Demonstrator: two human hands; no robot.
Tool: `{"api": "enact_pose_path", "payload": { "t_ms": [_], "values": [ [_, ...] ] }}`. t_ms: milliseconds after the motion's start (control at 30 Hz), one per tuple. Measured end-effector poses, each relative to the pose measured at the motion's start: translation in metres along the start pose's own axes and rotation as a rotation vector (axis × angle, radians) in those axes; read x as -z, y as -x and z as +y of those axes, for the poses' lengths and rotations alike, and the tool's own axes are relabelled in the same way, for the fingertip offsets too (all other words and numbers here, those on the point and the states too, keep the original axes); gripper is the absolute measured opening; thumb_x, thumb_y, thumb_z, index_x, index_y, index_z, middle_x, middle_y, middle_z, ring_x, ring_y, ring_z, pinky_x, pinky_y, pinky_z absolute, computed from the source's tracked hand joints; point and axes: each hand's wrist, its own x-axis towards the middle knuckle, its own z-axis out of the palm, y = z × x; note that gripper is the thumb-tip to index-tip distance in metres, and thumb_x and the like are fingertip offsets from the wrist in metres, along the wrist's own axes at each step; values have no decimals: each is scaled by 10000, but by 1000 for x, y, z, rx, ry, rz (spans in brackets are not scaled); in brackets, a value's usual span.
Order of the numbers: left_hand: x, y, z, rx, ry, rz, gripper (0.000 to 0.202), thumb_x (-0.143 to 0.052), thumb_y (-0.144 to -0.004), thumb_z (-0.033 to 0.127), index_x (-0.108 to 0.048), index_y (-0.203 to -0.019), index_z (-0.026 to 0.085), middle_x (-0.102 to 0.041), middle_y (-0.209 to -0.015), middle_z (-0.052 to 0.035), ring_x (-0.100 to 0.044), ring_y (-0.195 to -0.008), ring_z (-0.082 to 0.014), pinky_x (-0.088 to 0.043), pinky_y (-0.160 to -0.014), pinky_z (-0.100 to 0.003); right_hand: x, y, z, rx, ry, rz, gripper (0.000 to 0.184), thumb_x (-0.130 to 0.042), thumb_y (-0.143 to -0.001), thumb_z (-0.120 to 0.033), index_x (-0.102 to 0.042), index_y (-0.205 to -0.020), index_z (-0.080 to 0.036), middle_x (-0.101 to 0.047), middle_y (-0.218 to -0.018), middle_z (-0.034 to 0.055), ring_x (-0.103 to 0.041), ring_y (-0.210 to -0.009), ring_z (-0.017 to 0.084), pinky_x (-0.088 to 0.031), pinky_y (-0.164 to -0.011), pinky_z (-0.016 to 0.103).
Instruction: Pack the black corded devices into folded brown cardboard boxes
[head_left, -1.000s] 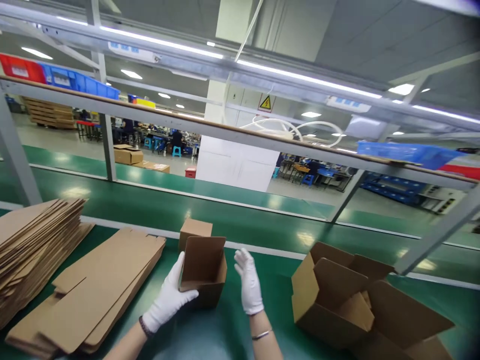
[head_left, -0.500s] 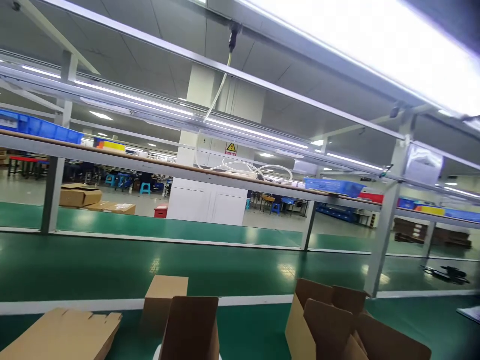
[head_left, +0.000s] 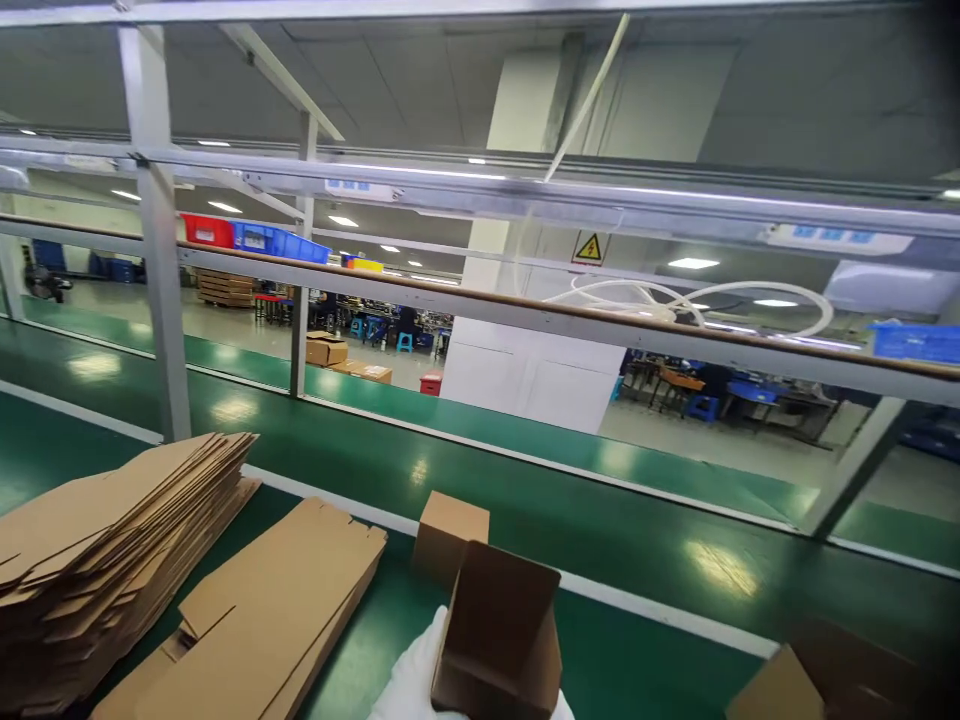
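A small open cardboard box (head_left: pixel 499 630) stands at the bottom centre with its flap raised. My left hand (head_left: pixel 411 682), in a white glove, lies against the box's left side and holds it; the frame's lower edge cuts the hand off. Only a sliver of white glove, my right hand (head_left: pixel 564 708), shows at the box's lower right corner, fingers hidden. Just behind the open box, a closed small box (head_left: pixel 450 532) sits on the green table (head_left: pixel 637 650).
Flat cardboard blanks lie in a tall stack (head_left: pixel 112 540) at the left and a lower pile (head_left: pixel 270 620) beside it. A larger open carton (head_left: pixel 780 690) peeks in at the bottom right. A green conveyor belt (head_left: pixel 600 520) and metal frame posts (head_left: pixel 161 290) run behind.
The view swung up, then back down and left. Both gloved hands showed fully a second ago; now only the left glove and a sliver of the right show at the box.
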Motion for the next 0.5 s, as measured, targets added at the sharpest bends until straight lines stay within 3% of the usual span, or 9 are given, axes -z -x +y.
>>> {"api": "enact_pose_path", "payload": {
  "t_ms": [133,267,400,500],
  "values": [
    [-6,0,-10,31,-14,36,1081,-757,-549,571,-261,-1474,312,-457,-1438,-105,-305,-1367,-433,-255,-1127,-543,22,20,20,-83,-38,109,413,-528,-848,-634,-700,-914,-264,-702,-907,52,-663,-824,215,-564,-718,350],
    [-10,-1,-19,4,-18,70,1044,-765,-576,530,-294,-1468,261,-505,-1381,-119,-367,-1335,-410,-299,-1118,-520,33,21,38,-139,-70,163,454,-600,-659,-712,-725,-704,-278,-715,-740,39,-678,-715,302,-586,-629,394],
    [-10,-1,-24,5,-23,83,1041,-762,-592,516,-269,-1474,266,-510,-1366,-117,-391,-1320,-399,-305,-1116,-508,31,18,42,-167,-157,108,428,-614,-686,-638,-750,-861,-272,-735,-892,49,-688,-842,302,-584,-752,397],
    [-11,1,-29,-5,-11,74,1072,-740,-599,588,-233,-1483,258,-485,-1388,-129,-384,-1326,-397,-295,-1121,-506,28,19,34,-141,-159,80,431,-611,-708,-626,-750,-920,-277,-734,-897,48,-688,-850,305,-587,-747,394]
  ]
}}
